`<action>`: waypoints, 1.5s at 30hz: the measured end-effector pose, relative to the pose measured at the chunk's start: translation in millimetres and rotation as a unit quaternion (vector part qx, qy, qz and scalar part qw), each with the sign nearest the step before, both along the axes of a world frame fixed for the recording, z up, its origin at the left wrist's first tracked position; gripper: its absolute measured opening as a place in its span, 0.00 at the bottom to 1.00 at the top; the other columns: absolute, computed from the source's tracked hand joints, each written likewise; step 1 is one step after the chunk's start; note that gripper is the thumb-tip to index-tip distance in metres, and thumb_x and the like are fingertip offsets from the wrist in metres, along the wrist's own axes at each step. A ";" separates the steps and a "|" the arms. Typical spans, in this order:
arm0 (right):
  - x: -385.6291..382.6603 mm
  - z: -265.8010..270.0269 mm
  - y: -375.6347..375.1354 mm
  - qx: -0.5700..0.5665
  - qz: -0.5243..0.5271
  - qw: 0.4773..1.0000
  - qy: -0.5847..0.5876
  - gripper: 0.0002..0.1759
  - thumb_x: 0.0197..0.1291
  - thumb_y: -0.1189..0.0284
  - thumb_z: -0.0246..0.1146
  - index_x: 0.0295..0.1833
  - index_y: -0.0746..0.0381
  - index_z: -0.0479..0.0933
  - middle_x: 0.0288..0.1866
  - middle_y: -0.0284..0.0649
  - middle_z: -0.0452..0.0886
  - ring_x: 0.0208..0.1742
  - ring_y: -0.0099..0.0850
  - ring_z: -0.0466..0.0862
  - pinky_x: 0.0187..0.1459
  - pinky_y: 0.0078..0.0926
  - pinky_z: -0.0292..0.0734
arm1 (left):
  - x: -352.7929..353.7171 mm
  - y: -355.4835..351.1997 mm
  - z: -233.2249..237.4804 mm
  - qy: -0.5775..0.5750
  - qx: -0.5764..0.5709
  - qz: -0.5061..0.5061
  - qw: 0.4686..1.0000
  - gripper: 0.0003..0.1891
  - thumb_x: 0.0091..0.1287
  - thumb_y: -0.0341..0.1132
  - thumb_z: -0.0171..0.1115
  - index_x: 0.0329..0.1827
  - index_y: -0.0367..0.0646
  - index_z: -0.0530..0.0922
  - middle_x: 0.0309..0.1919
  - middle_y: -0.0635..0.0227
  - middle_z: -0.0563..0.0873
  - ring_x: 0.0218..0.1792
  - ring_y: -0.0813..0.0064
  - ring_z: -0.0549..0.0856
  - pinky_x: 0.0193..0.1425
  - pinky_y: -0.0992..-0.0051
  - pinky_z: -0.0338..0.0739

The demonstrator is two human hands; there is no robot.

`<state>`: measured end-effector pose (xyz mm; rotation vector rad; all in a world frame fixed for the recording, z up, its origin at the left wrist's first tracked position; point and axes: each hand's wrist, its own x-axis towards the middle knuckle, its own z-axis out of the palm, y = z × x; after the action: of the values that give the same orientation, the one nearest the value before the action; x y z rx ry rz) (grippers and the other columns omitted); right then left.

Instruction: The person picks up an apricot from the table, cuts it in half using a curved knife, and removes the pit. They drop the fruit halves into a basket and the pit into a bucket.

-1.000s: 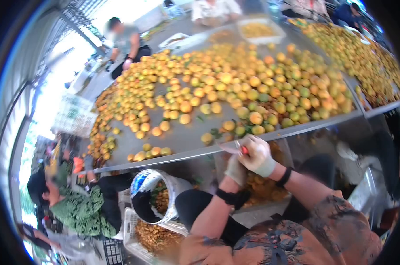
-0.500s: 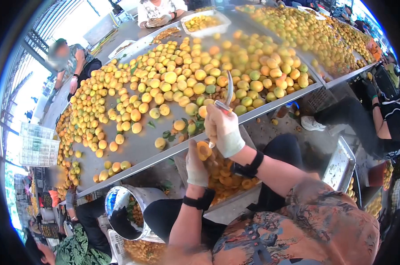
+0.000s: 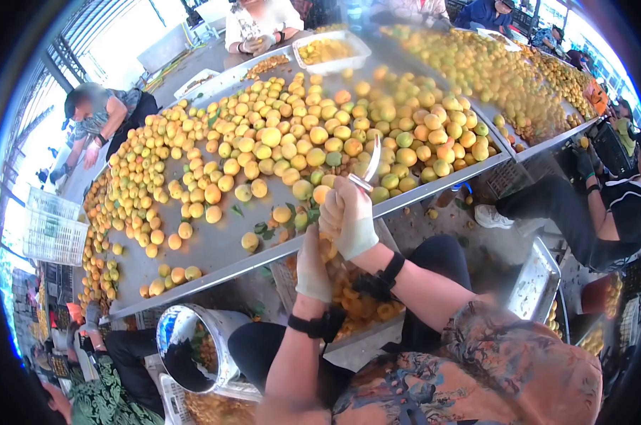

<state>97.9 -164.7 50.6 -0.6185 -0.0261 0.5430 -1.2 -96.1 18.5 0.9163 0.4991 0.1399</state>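
My right hand [image 3: 350, 216], in a pale glove, is closed round the handle of a curved knife [image 3: 372, 163], its bright blade pointing up. Just below and to the left, my gloved left hand [image 3: 311, 265] is raised with its fingers up against an apricot [image 3: 327, 247], which is partly hidden between the two hands. Both hands are in front of the table's metal edge. Under them, a crate holds many opened apricot halves [image 3: 363, 309]. Whole apricots [image 3: 271, 137] lie heaped on the metal table [image 3: 211, 244], some with green leaves.
A shiny metal bucket [image 3: 193, 347] stands by my left knee. White baskets [image 3: 55, 227] are at the far left. A white tray of apricots [image 3: 331, 51] sits across the table. A metal tray [image 3: 535, 280] leans at the right. Several people sit around the table.
My right hand has come slightly down and left, closer to my left hand, and the knife has tilted to the right. The opened apricot at my left hand is more hidden now.
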 end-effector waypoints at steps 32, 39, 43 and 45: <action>28.0 -14.0 -33.1 -0.078 -0.025 0.994 0.078 0.21 0.69 0.58 0.59 0.26 0.51 0.61 0.16 0.27 0.59 0.13 0.22 0.58 0.15 0.23 0.51 | 39.2 69.3 -14.8 -0.024 0.423 -0.103 0.900 0.21 0.61 0.32 0.72 0.56 0.37 0.78 0.44 0.65 0.85 0.45 0.78 0.84 0.49 0.79 0.79; 14.0 0.5 -30.9 -0.179 0.063 0.979 0.074 0.14 0.69 0.57 0.57 0.37 0.56 0.70 0.20 0.32 0.70 0.15 0.23 0.68 0.15 0.23 0.61 | 101.5 192.8 -18.2 0.054 0.447 -0.018 0.893 0.28 0.63 0.43 0.71 0.63 0.37 0.76 0.49 0.62 0.86 0.45 0.77 0.83 0.48 0.77 0.78; 21.5 1.4 -30.4 -0.208 0.116 0.971 0.038 0.14 0.69 0.56 0.58 0.40 0.56 0.72 0.24 0.31 0.72 0.17 0.22 0.69 0.16 0.22 0.61 | 140.8 193.6 -6.8 0.113 0.491 -0.051 0.862 0.32 0.64 0.45 0.70 0.68 0.38 0.72 0.46 0.63 0.85 0.45 0.78 0.83 0.48 0.79 0.77; 34.8 -20.6 -22.9 -0.213 0.139 0.967 0.032 0.15 0.68 0.56 0.59 0.40 0.57 0.72 0.24 0.31 0.73 0.17 0.21 0.69 0.16 0.22 0.61 | 175.1 209.1 -28.0 0.095 0.487 -0.051 0.867 0.35 0.63 0.47 0.68 0.70 0.41 0.70 0.51 0.57 0.84 0.50 0.67 0.84 0.56 0.71 0.77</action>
<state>132.6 -187.6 30.0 -1.0254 0.0680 0.8513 173.9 113.0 -9.5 1.9641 0.5608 0.2117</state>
